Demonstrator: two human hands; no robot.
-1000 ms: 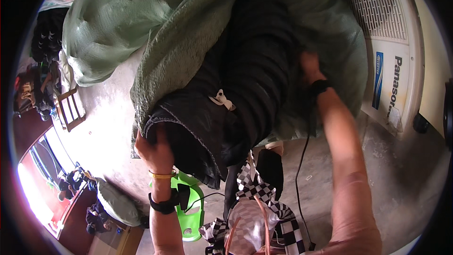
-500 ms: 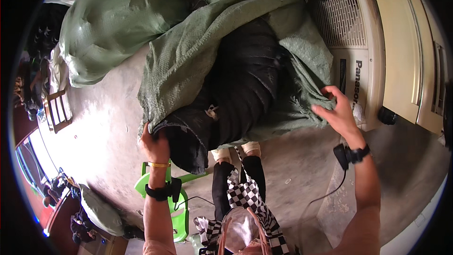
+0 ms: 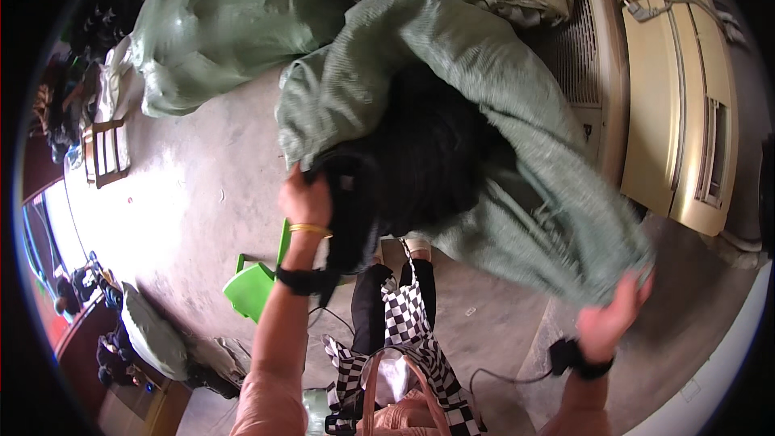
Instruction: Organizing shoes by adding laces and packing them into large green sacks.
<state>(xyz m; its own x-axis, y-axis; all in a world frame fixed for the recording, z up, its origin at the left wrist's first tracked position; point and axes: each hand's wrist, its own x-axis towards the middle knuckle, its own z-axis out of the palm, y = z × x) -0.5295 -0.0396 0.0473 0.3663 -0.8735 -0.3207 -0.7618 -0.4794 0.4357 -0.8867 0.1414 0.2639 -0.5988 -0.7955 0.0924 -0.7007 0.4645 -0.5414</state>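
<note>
A large pale-green woven sack [image 3: 517, 85] lies in front of me with its mouth spread wide. Inside the mouth sits a black, folded cloth bundle [image 3: 432, 145], part of it still covered by the sack. My left hand [image 3: 307, 198] is closed at the left edge of the mouth, where the sack's rim meets the bundle's near end; its fingertips are partly hidden. My right hand [image 3: 611, 316], smeared by motion, grips the sack's rim at the lower right, pulling it into a stretched corner. The sack's far end runs back among other sacks.
More full green sacks [image 3: 226, 40] lie at the back left. Beige appliance casings [image 3: 678, 113] with a coiled plug cord stand at the right. A green plastic stool [image 3: 249, 289] is beside my left forearm. A small wooden rack [image 3: 105, 153] stands at far left.
My right hand has drawn the sack's rim down and to the right, stretching the mouth. My left hand has shifted slightly right and up. The bundle's near end has turned and is less exposed.
</note>
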